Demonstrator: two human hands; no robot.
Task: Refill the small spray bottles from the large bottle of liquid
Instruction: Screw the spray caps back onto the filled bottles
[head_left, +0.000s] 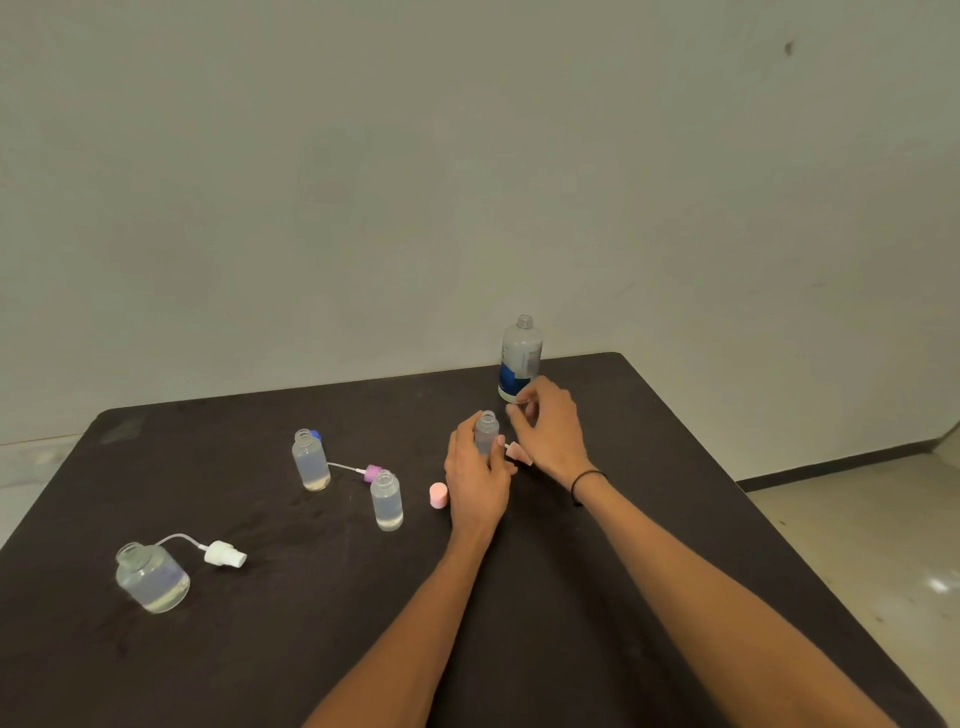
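Head view: near frame centre the left hand (475, 480) reaches forward, its grip curled round an uncapped small spray bottle (487, 432) standing upright on the dark bench (597, 597). Just right of it the right hand (550, 428) hovers, fingers loosely bent, grip empty as far as I can tell, above a pink spray head (518, 452). Behind stands the capless large bottle (520, 358).

We see a dark brown counter (260, 649) filling 6 o'clock, with rounded far corners. A plain greyish wall (467, 156) spans 12 o'clock, with a small dark mark (789, 48) at 1 o'clock. Pale glossy floor (883, 545) at 4 o'clock, dark baseboard (831, 464) along it.
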